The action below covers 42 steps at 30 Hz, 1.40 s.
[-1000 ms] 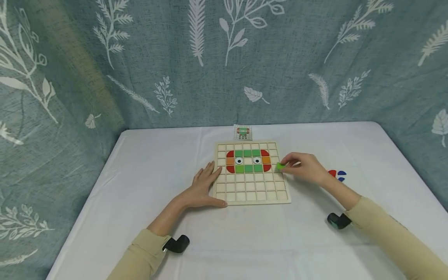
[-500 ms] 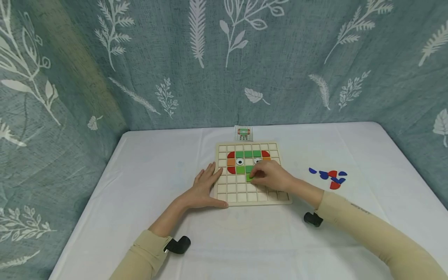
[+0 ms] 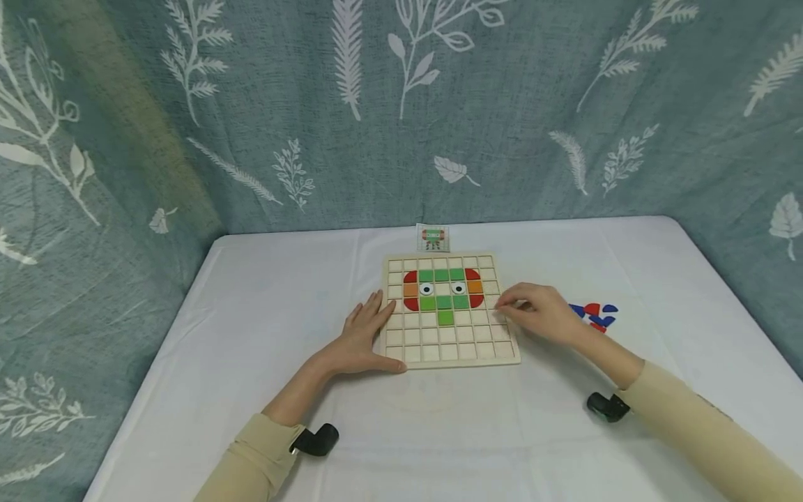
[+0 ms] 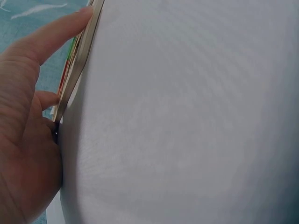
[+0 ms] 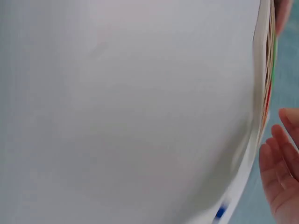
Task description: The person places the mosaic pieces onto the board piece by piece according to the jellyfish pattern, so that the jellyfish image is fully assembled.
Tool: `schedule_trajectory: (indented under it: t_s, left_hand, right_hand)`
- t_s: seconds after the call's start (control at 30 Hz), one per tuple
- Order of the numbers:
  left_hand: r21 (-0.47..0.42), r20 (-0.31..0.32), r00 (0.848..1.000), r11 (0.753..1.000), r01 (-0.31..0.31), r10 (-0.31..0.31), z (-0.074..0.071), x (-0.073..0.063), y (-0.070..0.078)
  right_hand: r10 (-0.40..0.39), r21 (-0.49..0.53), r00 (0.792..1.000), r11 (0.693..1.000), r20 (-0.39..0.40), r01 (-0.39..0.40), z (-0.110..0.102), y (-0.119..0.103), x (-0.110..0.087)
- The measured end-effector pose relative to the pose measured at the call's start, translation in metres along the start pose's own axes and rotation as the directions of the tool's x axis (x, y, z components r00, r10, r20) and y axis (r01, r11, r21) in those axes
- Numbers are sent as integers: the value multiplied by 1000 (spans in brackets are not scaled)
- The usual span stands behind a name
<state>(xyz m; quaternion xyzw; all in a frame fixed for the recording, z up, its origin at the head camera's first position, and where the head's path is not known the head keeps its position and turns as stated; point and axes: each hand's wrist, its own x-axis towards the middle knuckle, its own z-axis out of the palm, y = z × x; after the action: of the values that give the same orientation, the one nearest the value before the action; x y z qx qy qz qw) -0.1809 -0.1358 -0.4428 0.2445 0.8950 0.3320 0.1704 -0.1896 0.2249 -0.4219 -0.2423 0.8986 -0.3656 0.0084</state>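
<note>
A wooden grid board lies on the white table, with red, orange and green tiles and two eye tiles set in its upper cells. Just below them, in its own cell, sits a bright green square tile. My left hand is spread along the board's left side, its fingers on the edge and its thumb at the near corner. Over the board's right edge hovers my right hand, fingers loosely bent. In the right wrist view, the thumb and fingers of the right hand stand apart with nothing visible between them.
Blue and red curved pieces lie loose right of the board, partly behind the right hand. A small picture card rests behind the board's far edge. A patterned curtain hangs along the table's far side.
My right hand carried the bright green tile over the board, left it in a cell under the green row, and moved back right. The left hand stayed in place.
</note>
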Motion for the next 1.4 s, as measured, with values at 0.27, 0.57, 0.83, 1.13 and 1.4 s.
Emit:
schedule_trajectory:
  t_s: [0.27,0.57,0.83,1.13,1.4]
  left_hand:
    - [0,-9,1000,1000,9,-9,-2,-4,-1]
    - [-1,-11,1000,1000,8,-8,0,-4,-2]
    - [5,-4,1000,1000,-10,10,1,-2,-2]
    - [6,0,1000,1000,-10,10,1,-2,0]
    - [-4,-3,1000,1000,-9,9,0,0,1]
  right_hand:
    - [219,-147,971,962,-95,-231,-55,35,-51]
    - [336,-194,939,918,-79,-345,-71,52,-64]
    - [340,-233,939,911,-44,-341,-72,53,-59]
    - [353,-209,930,906,-106,-368,-67,47,-54]
    - [218,-162,976,962,-25,-219,-33,21,-35]
